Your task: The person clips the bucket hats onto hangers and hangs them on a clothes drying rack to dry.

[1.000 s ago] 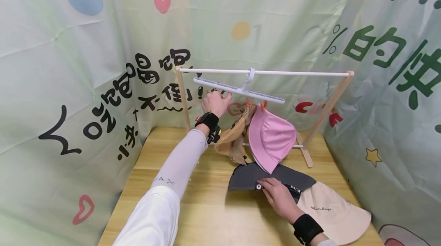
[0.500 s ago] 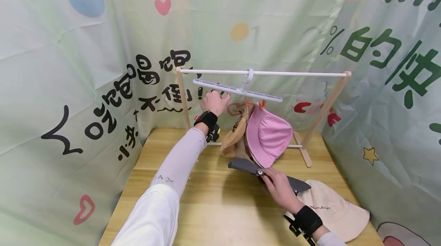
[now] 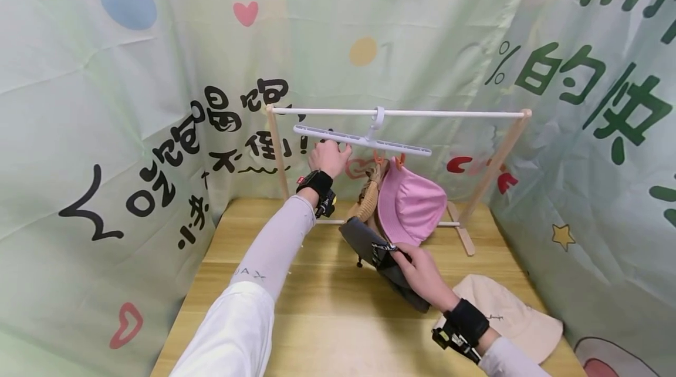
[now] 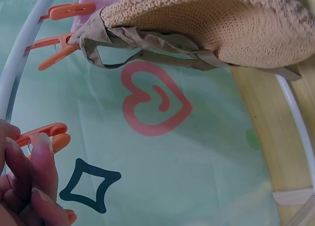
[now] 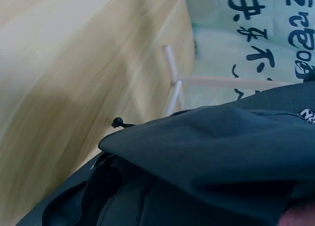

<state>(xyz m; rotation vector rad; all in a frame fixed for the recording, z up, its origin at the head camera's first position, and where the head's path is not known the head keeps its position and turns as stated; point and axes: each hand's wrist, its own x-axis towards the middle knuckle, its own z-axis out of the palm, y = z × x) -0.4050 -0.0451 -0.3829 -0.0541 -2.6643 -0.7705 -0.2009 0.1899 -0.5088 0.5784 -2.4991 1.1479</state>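
Head view first: my right hand has the dark grey cloth hat pinched beside its black-and-white label, thumb and fingers clamped on the fabric. The hat hangs tilted above the wooden table, in front of the pink bucket hat, with the beige cap lying near right. It looks light and limp, so I reckon it sags wherever I don't support it; a doubled edge should make the best hold. Cloth like this shouldn't slip much or break. Far left, my left hand is up under the white hanger, its fingertips hard to read from here.

Over to the left wrist: there's my thumb and fingers, closed on an orange clip. The palm is cut off at the left edge. The woven straw hat runs out of frame at the top.

Right wrist now: grey cloth fills the lower part, soft folds everywhere, a black cord toggle poking out on the left. My fingers are just a blurred sliver at bottom right; their grip I can't tell from this side.
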